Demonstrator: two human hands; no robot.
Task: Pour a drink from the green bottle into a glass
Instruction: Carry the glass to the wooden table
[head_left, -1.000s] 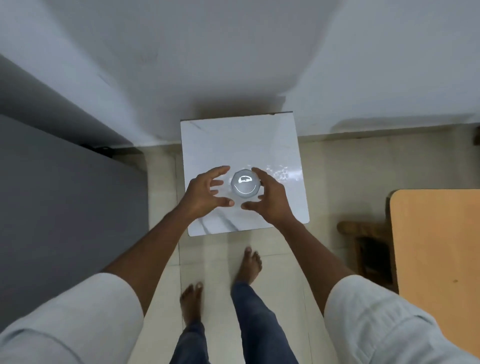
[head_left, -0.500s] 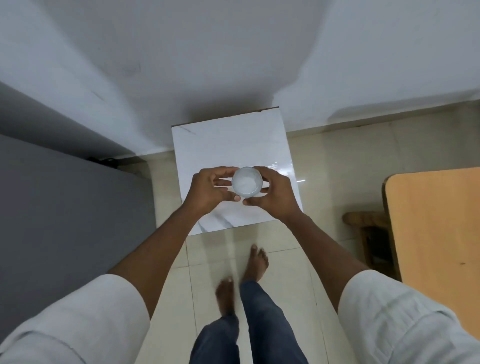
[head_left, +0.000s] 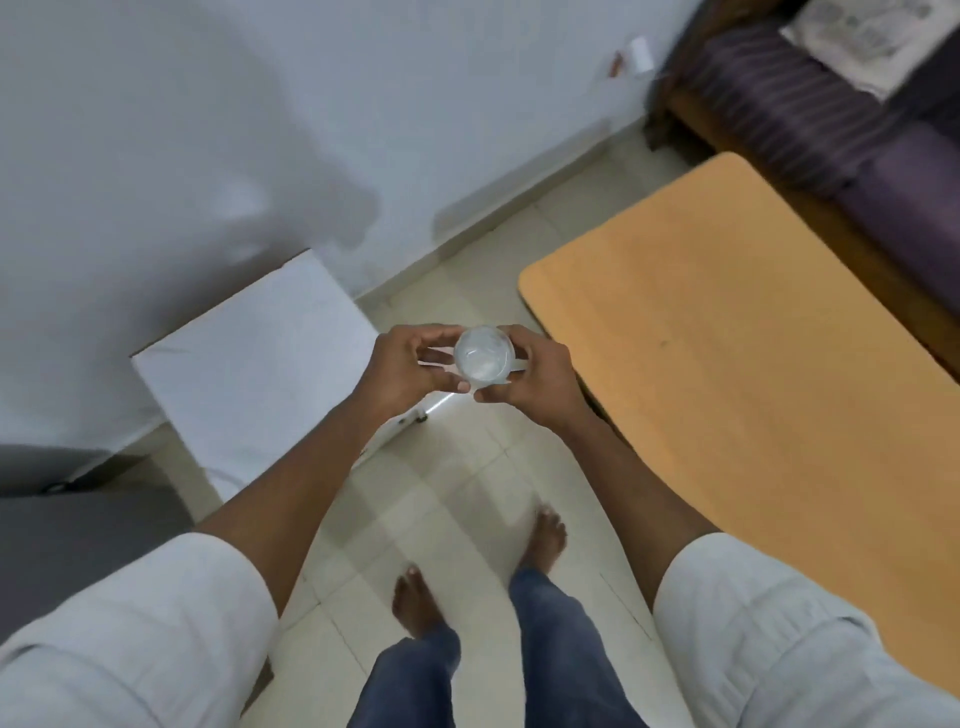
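Above the floor, between the white stand and the wooden table, the person holds a glass with both hands. From the left, the left hand has its fingers curled around one side of the glass. The glass sits upright in the middle, mouth up, likely so nothing can tip out. The right hand wraps its fingers around the other side. Two hands probably keep it steady while the person walks. No green bottle shows anywhere, so pouring has not started.
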